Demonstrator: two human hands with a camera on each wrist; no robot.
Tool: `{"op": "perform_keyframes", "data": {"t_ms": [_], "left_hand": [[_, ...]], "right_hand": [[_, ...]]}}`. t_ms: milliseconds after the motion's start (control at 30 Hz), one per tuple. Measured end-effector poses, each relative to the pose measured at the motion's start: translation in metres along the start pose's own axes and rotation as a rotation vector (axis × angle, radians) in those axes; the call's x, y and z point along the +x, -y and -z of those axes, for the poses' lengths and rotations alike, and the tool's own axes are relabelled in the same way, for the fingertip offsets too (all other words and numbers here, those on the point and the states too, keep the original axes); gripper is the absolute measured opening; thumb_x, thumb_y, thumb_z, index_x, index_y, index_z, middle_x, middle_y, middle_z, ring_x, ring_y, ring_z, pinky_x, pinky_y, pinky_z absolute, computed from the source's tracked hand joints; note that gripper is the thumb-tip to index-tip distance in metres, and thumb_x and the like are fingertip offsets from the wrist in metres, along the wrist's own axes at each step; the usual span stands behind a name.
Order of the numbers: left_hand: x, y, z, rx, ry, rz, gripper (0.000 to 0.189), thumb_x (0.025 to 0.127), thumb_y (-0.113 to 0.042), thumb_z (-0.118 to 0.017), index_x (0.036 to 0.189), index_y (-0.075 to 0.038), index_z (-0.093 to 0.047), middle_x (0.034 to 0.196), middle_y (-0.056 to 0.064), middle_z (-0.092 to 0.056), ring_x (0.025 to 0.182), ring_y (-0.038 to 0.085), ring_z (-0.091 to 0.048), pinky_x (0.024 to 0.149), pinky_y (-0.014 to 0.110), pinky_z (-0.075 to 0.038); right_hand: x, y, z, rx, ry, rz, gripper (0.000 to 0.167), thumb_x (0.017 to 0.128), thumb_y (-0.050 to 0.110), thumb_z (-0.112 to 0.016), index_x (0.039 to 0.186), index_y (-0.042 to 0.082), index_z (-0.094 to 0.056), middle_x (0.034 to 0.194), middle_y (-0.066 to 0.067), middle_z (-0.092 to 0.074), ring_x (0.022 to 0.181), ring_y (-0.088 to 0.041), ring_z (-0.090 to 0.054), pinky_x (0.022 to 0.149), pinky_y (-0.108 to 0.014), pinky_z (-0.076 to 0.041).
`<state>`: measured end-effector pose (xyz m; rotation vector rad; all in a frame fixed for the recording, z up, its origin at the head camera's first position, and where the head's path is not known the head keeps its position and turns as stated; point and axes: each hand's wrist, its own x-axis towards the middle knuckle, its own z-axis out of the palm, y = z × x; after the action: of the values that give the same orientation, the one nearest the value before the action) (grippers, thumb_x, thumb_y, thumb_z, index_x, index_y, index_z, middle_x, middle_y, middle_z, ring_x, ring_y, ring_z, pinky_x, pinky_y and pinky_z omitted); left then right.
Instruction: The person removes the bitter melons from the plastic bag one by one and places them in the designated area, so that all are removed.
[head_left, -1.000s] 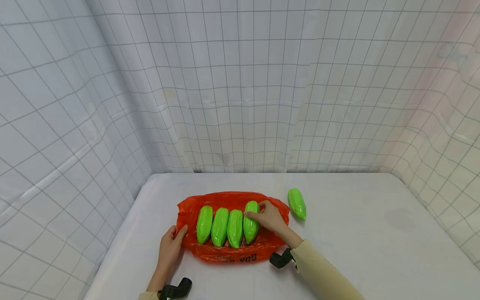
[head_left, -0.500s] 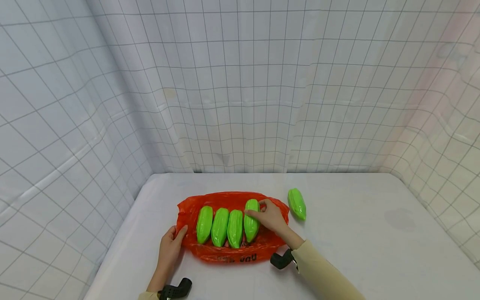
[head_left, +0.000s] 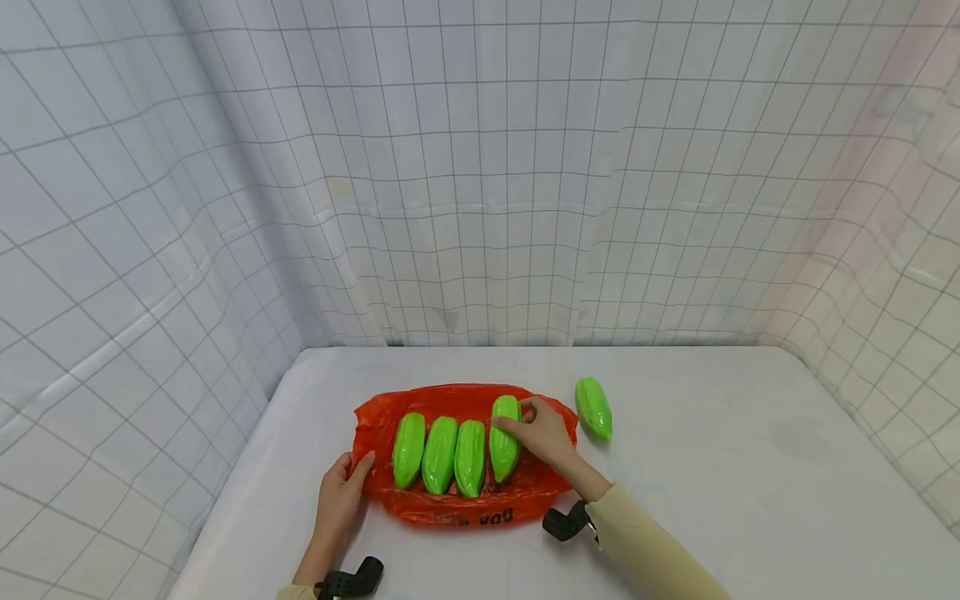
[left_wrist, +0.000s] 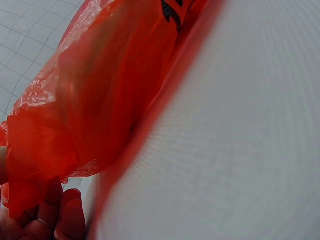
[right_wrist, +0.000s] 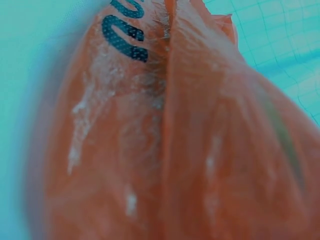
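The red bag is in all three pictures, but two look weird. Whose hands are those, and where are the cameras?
No robot here: that's a person's left hand and right hand. The wide picture comes from a camera on the person's head, looking forward and down. The two blurry close-ups come from cameras worn on the wrists, right by the red bag. The bag lies on a white table. The left hand pinches its edge. The right hand holds a green thing shaped a bit like a fruit. Three more lie in the bag, and one more lies outside on the table.
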<state>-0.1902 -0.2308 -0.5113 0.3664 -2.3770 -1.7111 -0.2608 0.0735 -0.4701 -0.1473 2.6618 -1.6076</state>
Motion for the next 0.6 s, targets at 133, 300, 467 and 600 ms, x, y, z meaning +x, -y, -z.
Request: {"op": "perform_keyframes", "data": {"t_ms": [133, 300, 467, 600], "left_hand": [[-0.0002, -0.0007, 0.0004, -0.002, 0.002, -0.008, 0.037, 0.097, -0.035, -0.053, 0.104, 0.002, -0.055, 0.075, 0.006, -0.053, 0.071, 0.015, -0.046, 0.061, 0.020, -0.041], [-0.0012, -0.0022, 0.0015, -0.005, 0.010, -0.012, 0.039, 0.097, -0.035, -0.053, 0.107, 0.003, -0.055, 0.076, 0.006, -0.053, 0.071, 0.013, -0.046, 0.060, 0.020, -0.041], [-0.0011, -0.0014, 0.0010, -0.005, 0.004, -0.016, 0.039, 0.097, -0.034, -0.053, 0.107, 0.003, -0.055, 0.077, 0.006, -0.054, 0.071, 0.013, -0.047, 0.061, 0.020, -0.041], [-0.0008, -0.0005, -0.0002, -0.006, -0.005, -0.021, 0.037, 0.097, -0.034, -0.054, 0.105, 0.002, -0.056, 0.077, 0.006, -0.054, 0.071, 0.014, -0.047, 0.060, 0.021, -0.041]], "right_hand": [[-0.0002, 0.0003, 0.0009, 0.000, -0.017, 0.002, 0.068, 0.077, 0.048, -0.074, 0.119, -0.002, -0.055, 0.086, -0.006, -0.056, 0.072, -0.017, -0.051, 0.060, -0.030, -0.043], [-0.0010, 0.0019, 0.0022, -0.011, -0.036, 0.001, 0.067, 0.077, 0.048, -0.073, 0.119, 0.000, -0.055, 0.085, -0.005, -0.056, 0.072, -0.017, -0.052, 0.061, -0.031, -0.044], [-0.0020, 0.0028, 0.0026, -0.030, -0.050, -0.007, 0.065, 0.078, 0.048, -0.073, 0.119, 0.001, -0.056, 0.086, -0.005, -0.056, 0.072, -0.017, -0.052, 0.061, -0.031, -0.043], [-0.0025, 0.0042, 0.0029, -0.043, -0.059, -0.018, 0.066, 0.078, 0.049, -0.072, 0.120, 0.001, -0.055, 0.087, -0.005, -0.056, 0.073, -0.017, -0.051, 0.062, -0.031, -0.044]]}}
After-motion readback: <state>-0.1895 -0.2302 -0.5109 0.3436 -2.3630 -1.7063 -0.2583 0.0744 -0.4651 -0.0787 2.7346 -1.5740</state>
